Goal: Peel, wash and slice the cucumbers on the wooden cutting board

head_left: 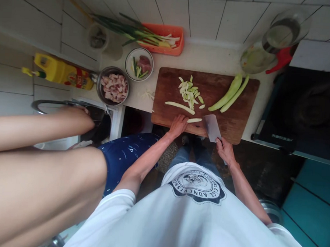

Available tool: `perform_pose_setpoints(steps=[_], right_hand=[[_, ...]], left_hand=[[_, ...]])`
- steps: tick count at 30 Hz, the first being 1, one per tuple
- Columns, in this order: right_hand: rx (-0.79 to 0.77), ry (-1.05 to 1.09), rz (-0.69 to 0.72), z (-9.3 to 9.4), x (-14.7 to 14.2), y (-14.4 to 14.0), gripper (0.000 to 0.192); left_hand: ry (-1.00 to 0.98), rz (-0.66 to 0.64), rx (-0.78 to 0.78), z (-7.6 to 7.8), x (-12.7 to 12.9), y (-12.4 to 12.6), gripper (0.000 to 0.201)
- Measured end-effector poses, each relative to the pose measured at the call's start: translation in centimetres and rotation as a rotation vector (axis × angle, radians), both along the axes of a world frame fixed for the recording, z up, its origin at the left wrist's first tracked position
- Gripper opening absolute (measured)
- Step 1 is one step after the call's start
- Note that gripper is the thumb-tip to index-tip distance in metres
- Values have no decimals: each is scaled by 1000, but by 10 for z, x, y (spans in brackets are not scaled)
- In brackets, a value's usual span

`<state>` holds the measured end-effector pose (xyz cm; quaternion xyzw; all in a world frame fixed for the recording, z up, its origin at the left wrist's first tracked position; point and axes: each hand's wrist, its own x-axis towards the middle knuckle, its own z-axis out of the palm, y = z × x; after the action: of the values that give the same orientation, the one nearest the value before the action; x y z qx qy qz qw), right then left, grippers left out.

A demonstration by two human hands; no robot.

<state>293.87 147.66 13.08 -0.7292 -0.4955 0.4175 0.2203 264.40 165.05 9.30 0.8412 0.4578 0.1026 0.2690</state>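
My left hand [178,125] is at the near edge of the wooden cutting board [173,78], its fingers closed on the left end of a pale green gourd strip [195,120]. In my right hand [225,151] is a cleaver [212,126], gripped by the handle, its broad blade just right of that strip and apart from it. Another long gourd strip [179,107] lies behind my left hand. Beyond it is a loose pile of cut gourd pieces [189,91]. Two longer gourd lengths [229,93] rest at the board's right side.
Left of the board stand a pot of raw meat chunks [114,87], a bowl with meat and green pieces [139,64] and a yellow oil jug [64,71]. An orange basket [180,47] holds scallions. A black stove [315,109] is right. Another person's arm [40,130] reaches over the sink.
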Motion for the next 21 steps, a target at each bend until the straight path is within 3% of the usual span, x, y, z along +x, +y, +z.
perform_pose_setpoints(steps=[4, 9, 13, 16, 21], right_hand=[[-22, 22, 33, -1, 3, 5, 40], [-23, 51, 85, -5, 2, 12, 38], [-25, 34, 91, -5, 0, 21, 37], [-22, -27, 99, -3, -3, 28, 35], [-62, -108, 72, 0, -11, 37, 39]], left_hand=[[59, 46, 32, -1, -30, 29, 32], [130, 94, 86, 12, -55, 56, 40], [87, -3, 103, 20, -43, 71, 55], [72, -86, 81, 18, -30, 79, 54], [66, -56, 53, 10, -20, 59, 49]])
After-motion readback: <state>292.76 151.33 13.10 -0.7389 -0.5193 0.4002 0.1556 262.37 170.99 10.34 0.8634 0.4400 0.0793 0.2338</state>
